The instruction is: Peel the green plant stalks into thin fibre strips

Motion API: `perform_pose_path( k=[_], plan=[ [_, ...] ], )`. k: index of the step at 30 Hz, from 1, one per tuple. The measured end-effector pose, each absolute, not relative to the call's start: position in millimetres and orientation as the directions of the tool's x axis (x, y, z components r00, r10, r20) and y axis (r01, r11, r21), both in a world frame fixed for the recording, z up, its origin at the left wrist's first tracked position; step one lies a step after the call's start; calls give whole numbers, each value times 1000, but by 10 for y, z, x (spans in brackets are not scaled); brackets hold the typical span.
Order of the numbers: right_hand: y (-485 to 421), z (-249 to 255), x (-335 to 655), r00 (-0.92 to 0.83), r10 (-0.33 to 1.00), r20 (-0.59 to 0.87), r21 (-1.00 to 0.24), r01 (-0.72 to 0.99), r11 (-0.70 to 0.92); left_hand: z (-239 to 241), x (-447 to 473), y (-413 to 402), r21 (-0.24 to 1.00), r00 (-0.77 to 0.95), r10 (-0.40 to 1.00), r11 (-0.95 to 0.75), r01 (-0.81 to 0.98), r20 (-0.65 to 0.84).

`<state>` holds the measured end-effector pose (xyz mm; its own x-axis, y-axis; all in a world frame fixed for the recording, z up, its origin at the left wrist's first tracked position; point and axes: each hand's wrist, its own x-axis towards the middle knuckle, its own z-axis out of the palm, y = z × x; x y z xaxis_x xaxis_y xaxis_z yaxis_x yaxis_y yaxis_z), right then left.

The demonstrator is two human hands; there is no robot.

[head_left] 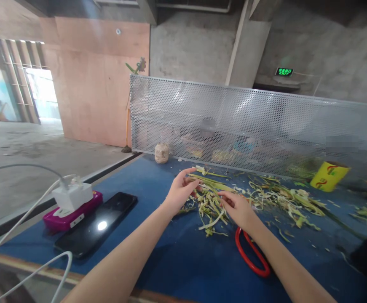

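My left hand (182, 188) is closed, thumb and fingers pinching one end of a pale green plant stalk (211, 189). My right hand (237, 208) grips the same stalk a short way to the right, its fingertips pressed together. Below and between both hands lies a loose pile of yellow-green plant scraps (209, 208), with curled strips and small buds. Red-handled scissors (253, 256) rest on the blue tabletop (183, 261), partly under my right wrist; their blades are hidden. More peeled strips (292, 202) spread to the right of my right hand.
On the left are a black phone (97, 223), a magenta power strip (72, 212) with a white charger (72, 194), and cables. A wrapped jar-like object (161, 153) stands at the back. A yellow roll (329, 176) sits near the perforated metal screen (253, 126) behind the table.
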<state>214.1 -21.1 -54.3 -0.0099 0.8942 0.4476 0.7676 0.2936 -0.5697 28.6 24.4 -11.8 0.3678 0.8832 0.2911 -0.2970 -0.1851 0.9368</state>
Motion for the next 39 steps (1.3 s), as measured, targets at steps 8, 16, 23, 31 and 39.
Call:
perform_pose_path(
  k=[8, 16, 23, 31, 39],
  plan=[
    [-313, -367, 2216, 247, 722, 646, -598, 752, 278, -128, 260, 266, 951, 423, 863, -185, -247, 277],
    [-244, 84, 1962, 189, 671, 717, -494, 817, 297, -234, 253, 350, 978, 178, 975, -103, -179, 135],
    [-127, 479, 1571, -172, 755, 633, -266, 868, 420, -208, 183, 313, 876, 380, 803, -479, -47, 459],
    [109, 559, 1452, -201, 890, 410, -539, 733, 414, -159, 192, 347, 966, 434, 897, 37, -256, 81],
    [-50, 24, 1617, -129, 990, 49, -743, 658, 123, -234, 234, 476, 978, 334, 942, 24, -205, 47]
  ],
)
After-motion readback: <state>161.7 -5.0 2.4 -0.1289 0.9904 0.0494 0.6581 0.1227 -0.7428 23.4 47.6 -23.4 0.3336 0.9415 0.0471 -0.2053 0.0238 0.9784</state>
